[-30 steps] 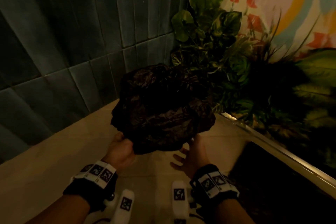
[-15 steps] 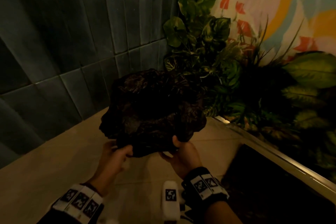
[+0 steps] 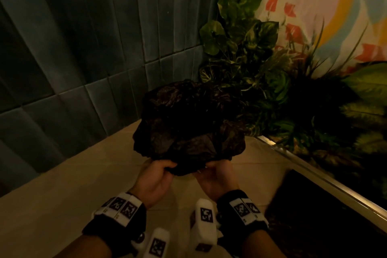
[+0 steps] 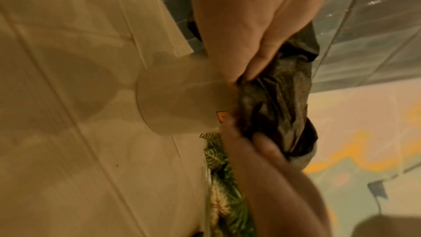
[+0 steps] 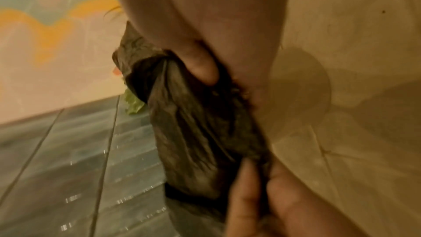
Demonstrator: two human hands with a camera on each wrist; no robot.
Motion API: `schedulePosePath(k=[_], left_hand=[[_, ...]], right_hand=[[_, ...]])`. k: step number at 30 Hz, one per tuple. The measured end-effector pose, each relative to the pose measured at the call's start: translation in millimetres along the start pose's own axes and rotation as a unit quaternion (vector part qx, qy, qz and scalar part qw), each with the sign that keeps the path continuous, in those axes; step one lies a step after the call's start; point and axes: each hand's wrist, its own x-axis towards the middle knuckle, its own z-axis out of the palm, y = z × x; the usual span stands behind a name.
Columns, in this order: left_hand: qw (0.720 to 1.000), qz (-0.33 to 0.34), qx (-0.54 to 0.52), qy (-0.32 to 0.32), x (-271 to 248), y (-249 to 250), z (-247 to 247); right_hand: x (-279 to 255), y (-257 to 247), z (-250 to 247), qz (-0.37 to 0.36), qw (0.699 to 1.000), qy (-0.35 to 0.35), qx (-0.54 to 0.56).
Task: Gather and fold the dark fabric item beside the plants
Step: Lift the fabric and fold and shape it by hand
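- Dark fabric (image 3: 188, 125), crumpled bundle at frame center in head view, held up over beige floor (image 3: 62, 184), plants (image 3: 261, 73) just to its right.
- L hand (image 3: 154, 180) grips bundle's lower edge, fingers curled into it.
- R hand (image 3: 217, 178) pinches lower edge too, right beside L.

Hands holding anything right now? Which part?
Both. Left hand and right hand each grip the bunched lower edge of the crumpled dark fabric bundle, side by side.
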Motion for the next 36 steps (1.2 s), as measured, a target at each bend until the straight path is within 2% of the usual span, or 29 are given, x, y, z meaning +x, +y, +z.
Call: schedulePosePath(k=[2,4,8,10,16,20,23,24,26,28,32,34,36], left_hand=[[1.000,-0.019,-0.006,0.012,3,1,-2],[1.000,-0.020,-0.018,0.004,5,5,0],[0.997,-0.015,-0.058,-0.052,4,11,11],[0.995,-0.017,-0.067,-0.074,7,13,8],[0.995,-0.061,0.073,-0.030,0,15,-9],[0.988,-0.047,0.089,-0.116,-22,20,-6],[0.990,-0.013,0.115,-0.079,-14,17,1],[0.991,-0.007,0.120,-0.065,-13,17,5],[0.990,-0.002,0.126,-0.055,-11,16,9],[0.992,0.016,0.117,-0.033,-10,16,9],[0.993,0.040,0.102,-0.032,-8,18,10],[0.993,0.046,0.105,-0.034,-4,17,9],[0.993,0.050,0.101,-0.035,-2,18,12]], right_hand=[[-5,-4,-5,0.015,0.999,0.032,0.034],[-15,-8,-3,0.017,0.999,0.019,0.035],[-21,0,9,0.002,0.997,-0.045,-0.067],[-13,9,10,-0.028,0.995,-0.040,-0.085],[3,11,-2,-0.010,0.999,0.004,-0.033],[6,7,4,0.012,0.996,-0.004,-0.087],[5,3,12,0.022,0.996,0.027,-0.079],[5,2,14,0.010,0.996,0.057,-0.067],[3,-1,16,-0.032,0.991,0.116,-0.054],[-2,0,19,-0.083,0.986,0.144,-0.026],[-9,5,34,-0.142,0.980,0.134,0.039],[-8,10,42,-0.120,0.986,0.109,0.043],[-8,16,48,-0.092,0.991,0.091,-0.032]])
